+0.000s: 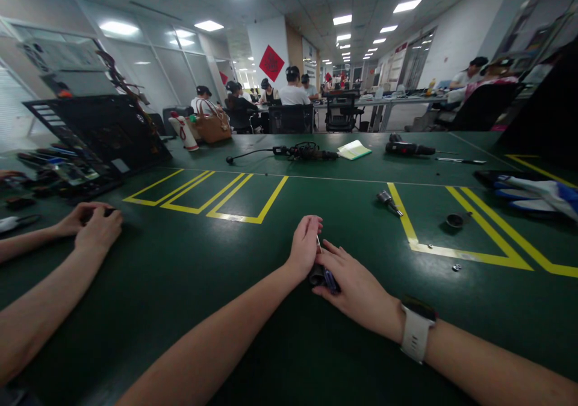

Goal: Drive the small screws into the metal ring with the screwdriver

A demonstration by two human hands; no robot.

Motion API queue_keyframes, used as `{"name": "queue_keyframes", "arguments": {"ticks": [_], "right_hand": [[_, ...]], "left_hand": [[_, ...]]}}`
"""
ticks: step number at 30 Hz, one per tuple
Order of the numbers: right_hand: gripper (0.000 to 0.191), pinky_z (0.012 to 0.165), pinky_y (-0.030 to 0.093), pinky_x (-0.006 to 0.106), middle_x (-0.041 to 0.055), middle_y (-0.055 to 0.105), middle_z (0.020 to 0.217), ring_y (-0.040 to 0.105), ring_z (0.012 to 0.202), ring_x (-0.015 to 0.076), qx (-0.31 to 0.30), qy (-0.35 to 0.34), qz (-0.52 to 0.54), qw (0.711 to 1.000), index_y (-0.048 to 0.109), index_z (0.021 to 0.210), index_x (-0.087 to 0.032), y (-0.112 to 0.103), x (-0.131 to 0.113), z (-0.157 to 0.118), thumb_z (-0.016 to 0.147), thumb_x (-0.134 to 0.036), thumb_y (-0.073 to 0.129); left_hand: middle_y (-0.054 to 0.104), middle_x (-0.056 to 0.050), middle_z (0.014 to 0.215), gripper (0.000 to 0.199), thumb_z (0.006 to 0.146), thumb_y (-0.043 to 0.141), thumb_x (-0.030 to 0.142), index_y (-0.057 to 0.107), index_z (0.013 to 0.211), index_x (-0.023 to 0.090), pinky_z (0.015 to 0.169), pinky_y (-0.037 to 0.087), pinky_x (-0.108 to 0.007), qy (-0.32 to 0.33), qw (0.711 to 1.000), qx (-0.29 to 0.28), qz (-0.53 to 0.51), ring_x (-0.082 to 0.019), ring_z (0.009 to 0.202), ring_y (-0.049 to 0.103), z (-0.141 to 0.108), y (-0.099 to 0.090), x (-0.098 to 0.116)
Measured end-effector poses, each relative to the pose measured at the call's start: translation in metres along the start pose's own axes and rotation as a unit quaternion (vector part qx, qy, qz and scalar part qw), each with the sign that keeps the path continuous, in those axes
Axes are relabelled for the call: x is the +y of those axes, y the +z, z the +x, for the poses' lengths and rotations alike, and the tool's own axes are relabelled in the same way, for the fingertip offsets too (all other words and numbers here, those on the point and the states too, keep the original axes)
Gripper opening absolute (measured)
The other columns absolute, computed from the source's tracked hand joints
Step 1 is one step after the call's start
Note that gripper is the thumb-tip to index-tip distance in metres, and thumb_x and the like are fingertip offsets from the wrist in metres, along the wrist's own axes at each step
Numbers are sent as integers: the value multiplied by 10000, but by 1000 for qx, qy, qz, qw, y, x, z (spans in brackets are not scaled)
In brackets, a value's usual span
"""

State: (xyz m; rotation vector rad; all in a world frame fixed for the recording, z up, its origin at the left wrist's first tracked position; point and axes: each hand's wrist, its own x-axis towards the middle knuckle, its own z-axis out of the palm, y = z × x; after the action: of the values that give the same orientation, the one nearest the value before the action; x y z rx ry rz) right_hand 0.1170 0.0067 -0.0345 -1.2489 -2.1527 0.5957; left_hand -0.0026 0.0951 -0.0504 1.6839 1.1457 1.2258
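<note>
Near the middle of the green table (203, 279), my left hand (306, 246) closes its fingers round a thin metal piece (319, 246) that stands up between my hands. My right hand (350, 282), with a pale-strapped watch (415, 334) at the wrist, grips a dark bluish object (331, 279) between thumb and fingers. Against it, below my left hand, is a dark round metal part (316, 275). My fingers cover much of these parts, so how they join is hidden.
To the right lie a metal fitting (387, 201), a small round cup (455, 220), small rings (456, 268) and gloves (533, 195). Farther back are a drill (409, 148), a cabled tool (307, 151) and a notepad (354, 150). Another person's hands (94, 225) work at the left.
</note>
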Motion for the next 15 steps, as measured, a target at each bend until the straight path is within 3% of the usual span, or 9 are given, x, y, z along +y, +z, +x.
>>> {"name": "queue_keyframes", "arguments": {"ticks": [8, 11, 15], "right_hand": [[283, 1013, 420, 449, 85, 645, 1179, 451, 1284, 247, -30, -15, 24, 999, 556, 1069, -221, 1, 5, 6, 804, -172, 642], [301, 1003, 432, 462, 99, 608, 1243, 454, 1281, 259, -37, 2, 20, 999, 540, 1096, -223, -7, 8, -12, 812, -203, 636], [348, 1041, 394, 469, 118, 547, 1345, 401, 1317, 266, -52, 19, 7, 998, 529, 1159, -213, -20, 13, -50, 820, -164, 591]], "left_hand": [[601, -59, 903, 286, 893, 381, 383, 561, 849, 165, 814, 462, -294, -44, 993, 74, -84, -170, 887, 574, 5, -6, 6], [601, -50, 877, 278, 891, 393, 374, 567, 835, 164, 788, 460, -290, -37, 993, 69, -91, -165, 850, 575, 7, -9, 5], [602, -41, 851, 259, 897, 403, 331, 587, 828, 162, 766, 458, -287, -14, 997, 22, -76, -164, 822, 572, 7, -7, 7]]}}
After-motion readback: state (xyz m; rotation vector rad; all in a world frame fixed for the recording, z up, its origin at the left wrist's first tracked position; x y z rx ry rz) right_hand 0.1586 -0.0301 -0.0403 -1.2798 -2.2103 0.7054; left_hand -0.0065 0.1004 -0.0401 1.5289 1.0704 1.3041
